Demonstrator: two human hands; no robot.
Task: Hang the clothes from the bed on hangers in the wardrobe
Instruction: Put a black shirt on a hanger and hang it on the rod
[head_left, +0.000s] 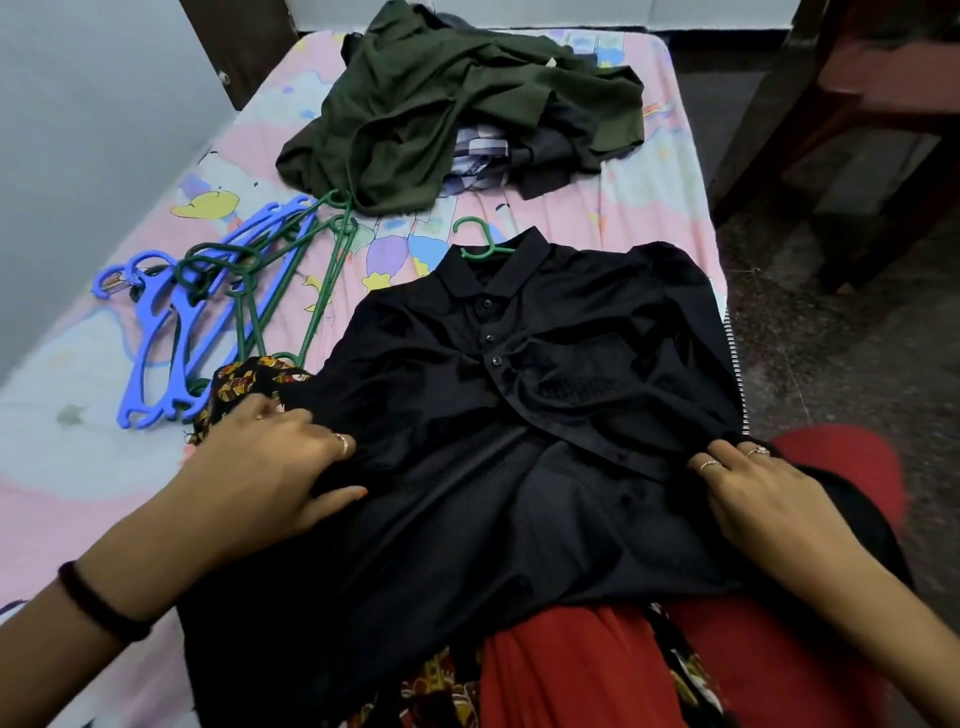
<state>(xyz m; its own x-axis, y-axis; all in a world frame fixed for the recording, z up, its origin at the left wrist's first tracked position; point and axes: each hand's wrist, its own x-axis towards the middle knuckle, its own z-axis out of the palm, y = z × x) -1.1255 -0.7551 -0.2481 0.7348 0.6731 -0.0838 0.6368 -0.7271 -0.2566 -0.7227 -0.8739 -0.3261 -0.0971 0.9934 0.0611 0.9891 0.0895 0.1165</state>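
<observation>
Black shirt (519, 395) on one green hanger (480, 244), two hands gripping hem

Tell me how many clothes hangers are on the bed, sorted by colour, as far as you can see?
Blue hangers: about 3, tangled in the pile
Green hangers in that pile: about 3
Green hanger inside the black shirt: 1
Total: about 7; the overlap makes the pile hard to count exactly.
</observation>
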